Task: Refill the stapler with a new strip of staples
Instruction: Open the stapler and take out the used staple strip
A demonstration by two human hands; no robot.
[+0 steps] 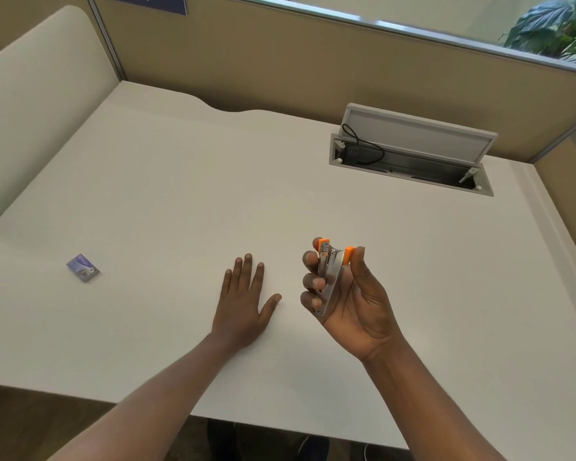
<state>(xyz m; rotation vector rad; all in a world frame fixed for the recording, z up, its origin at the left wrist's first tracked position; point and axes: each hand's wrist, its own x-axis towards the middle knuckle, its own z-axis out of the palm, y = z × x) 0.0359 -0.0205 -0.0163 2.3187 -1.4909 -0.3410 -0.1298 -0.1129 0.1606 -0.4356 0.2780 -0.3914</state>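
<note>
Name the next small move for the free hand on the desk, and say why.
Probably reach the left hand across to the small staple box. The right hand already holds the stapler up, seemingly opened, while the left lies flat and empty on the desk and the box sits apart to its left, untouched.

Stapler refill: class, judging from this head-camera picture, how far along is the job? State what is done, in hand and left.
Done: the right hand has picked up the orange-and-metal stapler, which looks hinged open. In hand: that grip holds it above the desk; the left hand lies flat and empty. Left: the small staple box sits untouched far left, so fetching a strip, loading and closing remain.
</note>
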